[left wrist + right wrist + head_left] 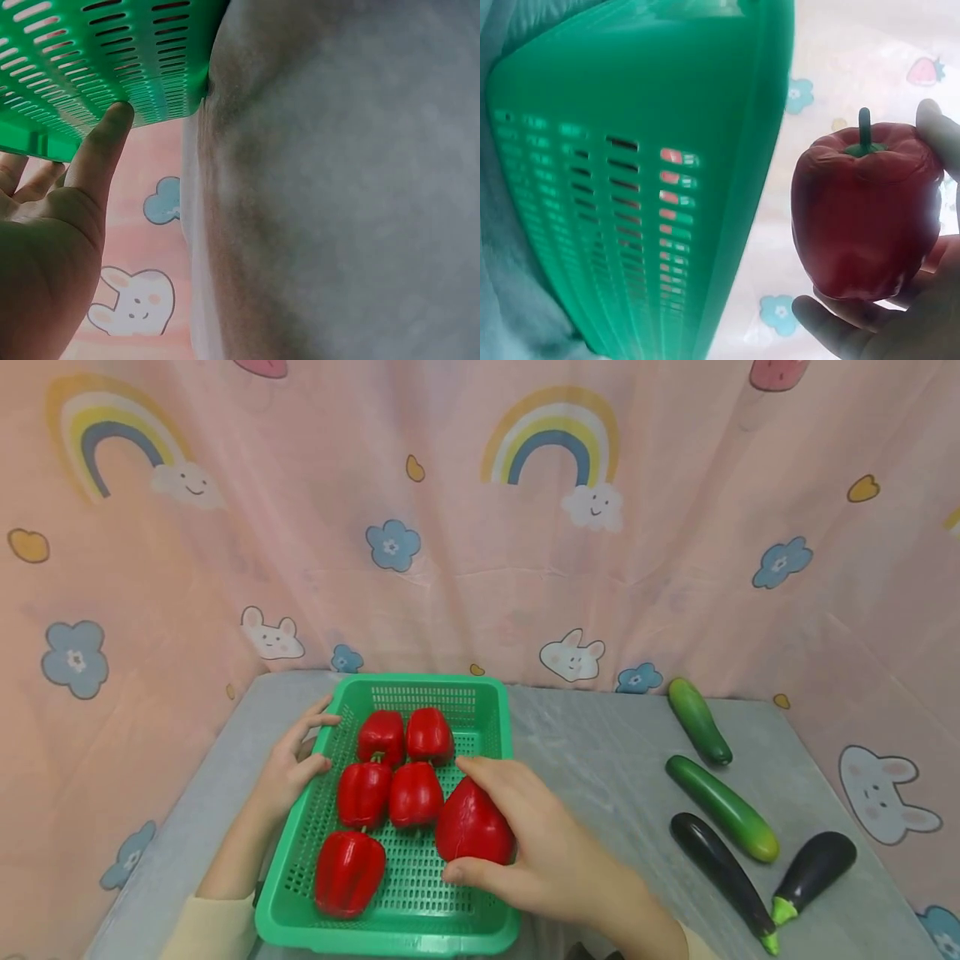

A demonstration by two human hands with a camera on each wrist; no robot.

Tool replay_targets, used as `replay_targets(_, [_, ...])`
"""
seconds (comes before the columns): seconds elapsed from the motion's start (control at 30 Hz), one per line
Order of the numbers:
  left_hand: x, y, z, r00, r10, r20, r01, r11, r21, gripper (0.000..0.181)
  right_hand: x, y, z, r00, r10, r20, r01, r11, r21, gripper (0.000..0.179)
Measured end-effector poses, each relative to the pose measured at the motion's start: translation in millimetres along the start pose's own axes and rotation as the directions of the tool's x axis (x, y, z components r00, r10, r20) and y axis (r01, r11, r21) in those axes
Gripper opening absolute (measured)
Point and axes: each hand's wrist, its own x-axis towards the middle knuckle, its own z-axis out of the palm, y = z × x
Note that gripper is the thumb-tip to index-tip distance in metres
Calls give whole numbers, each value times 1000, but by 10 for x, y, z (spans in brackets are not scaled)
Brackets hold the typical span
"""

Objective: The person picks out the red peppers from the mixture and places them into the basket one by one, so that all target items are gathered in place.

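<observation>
A green plastic basket (418, 941) with slotted walls holds several red bell peppers (350, 874). My right hand (546, 841) grips another red bell pepper (474, 822) between thumb and fingers, raised above the basket's right side. In the right wrist view this bell pepper (866, 217) shows its green stem, apart from the basket wall (652, 97). At the basket's left rim, my left hand (288, 768) holds on with its fingertips at the rim. The left wrist view shows its thumb (105, 146) against the slotted outer wall (112, 52); the other fingertips are partly hidden by the rim.
On the right of the grey-covered table (592, 760) lie a short cucumber-like green vegetable (699, 720), a longer one (723, 808) and two dark eggplants (720, 872) (813, 864). A pink patterned curtain (465, 593) hangs behind the table and along its sides.
</observation>
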Motion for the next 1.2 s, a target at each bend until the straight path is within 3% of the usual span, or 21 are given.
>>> replay_targets(0.37, [-19, -22, 3, 999, 32, -5, -32, 999, 36, 50, 155, -38, 166, 992, 38, 117, -41, 999, 26, 93])
replay_targets(1.2, [2, -55, -4, 999, 32, -2, -32, 999, 14, 50, 282, 48, 512, 973, 9, 231, -14, 1000, 19, 94])
